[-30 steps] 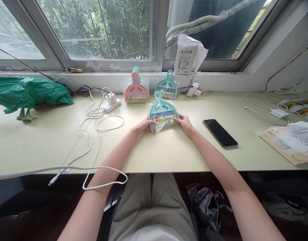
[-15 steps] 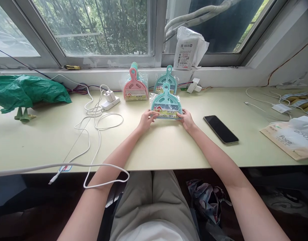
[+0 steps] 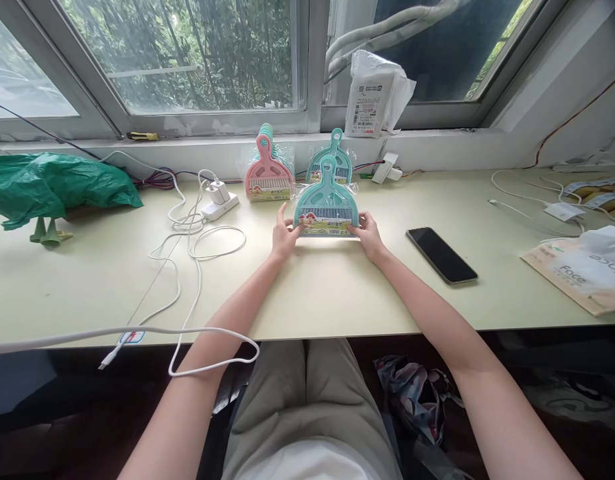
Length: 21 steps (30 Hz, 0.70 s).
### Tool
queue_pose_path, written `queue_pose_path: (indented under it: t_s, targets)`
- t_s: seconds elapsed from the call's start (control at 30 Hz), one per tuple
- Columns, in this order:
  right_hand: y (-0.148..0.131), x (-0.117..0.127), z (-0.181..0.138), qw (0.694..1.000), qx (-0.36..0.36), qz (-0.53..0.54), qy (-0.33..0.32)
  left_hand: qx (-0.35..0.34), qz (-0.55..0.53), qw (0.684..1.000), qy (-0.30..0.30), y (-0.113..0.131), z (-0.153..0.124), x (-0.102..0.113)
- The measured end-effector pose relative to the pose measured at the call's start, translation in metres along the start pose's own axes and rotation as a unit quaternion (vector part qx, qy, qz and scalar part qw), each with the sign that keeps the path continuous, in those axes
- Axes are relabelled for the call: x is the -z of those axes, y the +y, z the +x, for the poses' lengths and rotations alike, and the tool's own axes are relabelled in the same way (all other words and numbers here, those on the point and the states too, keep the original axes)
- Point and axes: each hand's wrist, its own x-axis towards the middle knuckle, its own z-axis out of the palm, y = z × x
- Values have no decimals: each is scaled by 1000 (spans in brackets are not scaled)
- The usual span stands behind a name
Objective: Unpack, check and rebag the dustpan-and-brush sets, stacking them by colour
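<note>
Upright between my hands is a teal dustpan and brush set in clear plastic wrap, with a printed label along its lower part. My left hand grips its lower left corner, thumb in front and a finger pointing up. On the lower right corner, my right hand holds with the thumb in front; its other fingers are partly hidden behind. Another wrapped teal dustpan set stands just behind, partly covered. To the left of that, several wrapped sets stand in a row, a pink dustpan set at the front.
A black phone lies right of my right arm. White cables and a power strip spread over the left side. A green plastic bag sits far left, a tissue pack far right. One cable loops over my left forearm.
The teal set has shifted slightly left and stands more upright. My left hand has closed its thumb onto the corner, a finger now raised.
</note>
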Motion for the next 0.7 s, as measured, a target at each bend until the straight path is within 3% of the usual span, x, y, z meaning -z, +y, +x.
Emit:
queue_pose_path:
  t_s: [0.3,0.43,0.7]
  targets:
    - [3,6,4,985,75,-152,-35,-72,192,978,-37,-11,12,10]
    - [2,7,4,970,103,-215,-49,-70,255,963,-45,-11,11,10]
    - [6,4,3,950,152,-273,-2,-55,301,951,-33,-3,5,8]
